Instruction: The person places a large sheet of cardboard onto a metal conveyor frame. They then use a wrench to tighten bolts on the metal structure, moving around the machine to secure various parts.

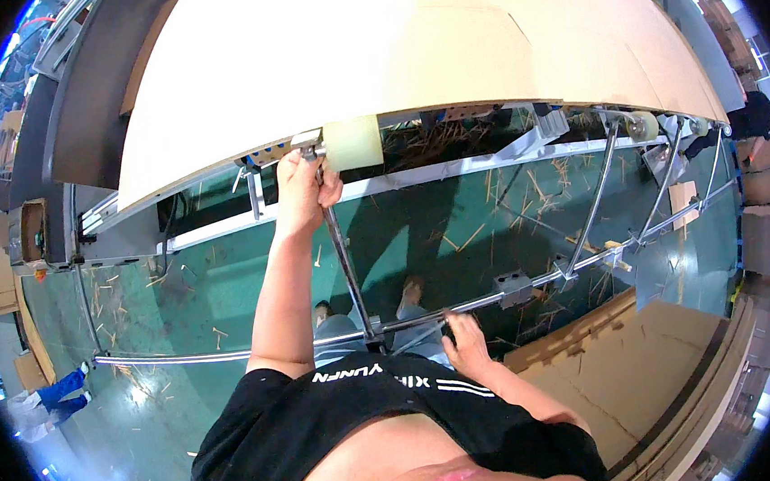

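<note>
My left hand [303,182] is closed around the far end of a shiny metal rod [348,266], just below a small metal block [306,139]. A pale, translucent roller [353,143] sits right beside that block, at the edge of a large cardboard sheet [369,43]. From my hand the rod runs back to a long curved-looking metal rail [177,358] in front of my body. My right hand [467,341] is at this rail, fingers curled near a small dark part; what they grip is hidden.
More metal rods [597,197] join the rail on the right, with a second roller [643,126] at the sheet's edge. Thin scraps lie on the green floor [182,302]. Stacked cardboard [640,374] stands at the near right. Another person [758,116] is at the far right.
</note>
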A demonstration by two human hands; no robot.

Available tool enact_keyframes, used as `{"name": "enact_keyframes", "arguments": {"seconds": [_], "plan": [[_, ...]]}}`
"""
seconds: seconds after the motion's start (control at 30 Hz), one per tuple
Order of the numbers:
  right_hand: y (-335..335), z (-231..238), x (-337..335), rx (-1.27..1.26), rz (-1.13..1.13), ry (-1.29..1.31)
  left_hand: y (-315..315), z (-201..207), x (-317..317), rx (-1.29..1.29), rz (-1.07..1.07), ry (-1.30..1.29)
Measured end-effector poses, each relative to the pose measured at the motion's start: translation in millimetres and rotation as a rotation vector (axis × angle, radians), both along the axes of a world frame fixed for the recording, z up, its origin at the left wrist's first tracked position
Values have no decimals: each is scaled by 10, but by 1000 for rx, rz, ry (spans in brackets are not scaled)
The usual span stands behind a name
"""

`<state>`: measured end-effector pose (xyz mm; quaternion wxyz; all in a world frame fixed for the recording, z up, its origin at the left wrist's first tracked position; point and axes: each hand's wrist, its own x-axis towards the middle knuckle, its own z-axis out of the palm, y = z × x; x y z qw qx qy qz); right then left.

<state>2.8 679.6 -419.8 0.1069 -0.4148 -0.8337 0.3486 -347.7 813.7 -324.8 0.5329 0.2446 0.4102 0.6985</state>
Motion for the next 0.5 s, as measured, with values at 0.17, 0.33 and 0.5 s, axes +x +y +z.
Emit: {"name": "enact_keyframes", "arguments": {"seconds": [0.17,0.33,0.5], "plan": [[11,361,-381,269,169,-120,29,-50,29,24,-11,41],[-141,-73,-462,318,272,-272,53,-96,12,93,-54,90],[-197,26,-512,461,190,-192,67,-103,26,47,-43,91]]}}
